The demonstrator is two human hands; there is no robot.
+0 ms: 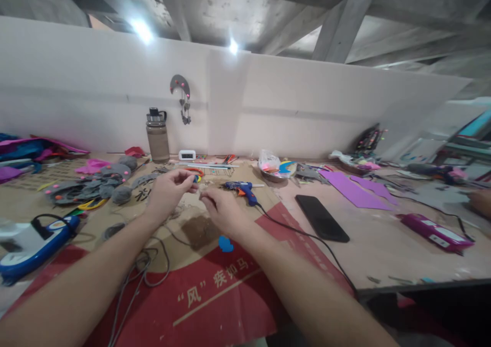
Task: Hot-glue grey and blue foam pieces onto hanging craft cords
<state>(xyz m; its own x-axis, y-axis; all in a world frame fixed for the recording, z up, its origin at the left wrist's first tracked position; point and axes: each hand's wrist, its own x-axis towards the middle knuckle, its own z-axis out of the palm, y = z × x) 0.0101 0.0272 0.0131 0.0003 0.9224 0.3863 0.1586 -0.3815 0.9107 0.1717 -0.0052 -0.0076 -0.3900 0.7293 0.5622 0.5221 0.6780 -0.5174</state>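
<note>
1. Our left hand (169, 192) has a pinching grip on a small blue bit (196, 178), left of the glue gun (250, 195).
2. Our right hand (227, 213) curls nearer the glue gun; we can't tell what it holds.
3. We think the bit's light, soft, best pinched by its edge.

One pair, bare: left forearm (109, 262) at eight o'clock, right forearm (297, 275) at five o'clock; each tapers to bare fingers (183, 177).
</note>
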